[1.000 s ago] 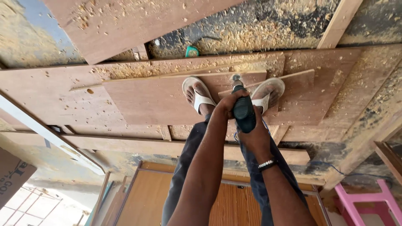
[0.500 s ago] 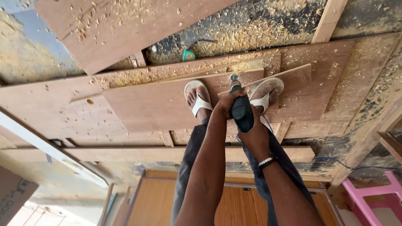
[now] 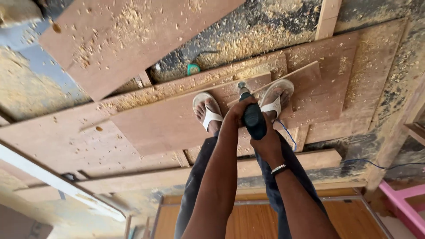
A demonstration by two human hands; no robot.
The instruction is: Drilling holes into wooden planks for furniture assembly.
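Beyond the hands, the floor (image 3: pixel 265 26) is dark, rough and strewn with pale sawdust (image 3: pixel 248 40) (thickest just past the stacked boards). Large brown plywood sheets (image 3: pixel 124 40) lie across it at angles, overlapping. A small teal object (image 3: pixel 193 68) sits between two sheets. Right of the hands stands pink furniture (image 3: pixel 405 208); nearer than the hands, an orange-brown wooden panel (image 3: pixel 248 221). Daylight falls evenly.

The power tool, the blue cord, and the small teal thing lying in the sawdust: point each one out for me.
power tool (image 3: pixel 253 120), head view, on its dark body between the two hands.
blue cord (image 3: pixel 290 137), head view, on the stretch beside the leg.
small teal thing (image 3: pixel 193 69), head view, on its middle.
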